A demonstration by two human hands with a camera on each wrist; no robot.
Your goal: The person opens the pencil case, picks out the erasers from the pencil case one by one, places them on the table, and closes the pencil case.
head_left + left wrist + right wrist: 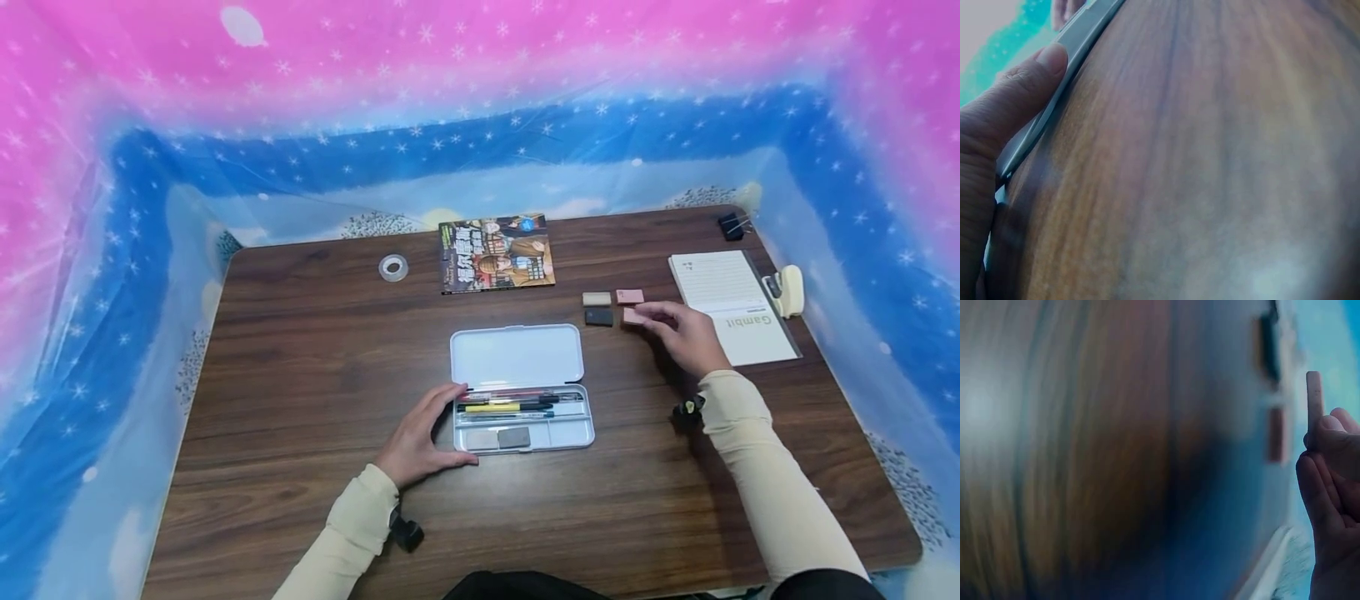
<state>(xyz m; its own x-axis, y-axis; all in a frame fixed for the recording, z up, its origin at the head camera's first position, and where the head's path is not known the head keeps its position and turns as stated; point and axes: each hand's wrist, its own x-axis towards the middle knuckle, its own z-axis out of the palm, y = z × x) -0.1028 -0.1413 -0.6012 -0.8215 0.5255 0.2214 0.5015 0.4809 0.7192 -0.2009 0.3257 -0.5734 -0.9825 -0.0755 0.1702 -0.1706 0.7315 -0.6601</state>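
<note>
An open white pencil case (517,354) lies at the middle of the table, with several pens (510,408) in its back compartment and a light and a dark grey eraser (513,437) in front. My left hand (416,437) holds its left end, fingers by the hinge and thumb (1054,59) on the front edge. Between thumb and fingers my right hand (686,337) pinches a pink eraser (1314,394), raised off the table. Beside it lie another pink eraser (630,297), a beige eraser (597,298) and a black eraser (598,317).
Behind the case are a comic-style book (497,254) and a tape roll (393,267). To the right lie an open notebook (720,283), a cream stapler-like object (789,292) and a black binder clip (733,226). Patterned cloth (480,125) hangs around the table.
</note>
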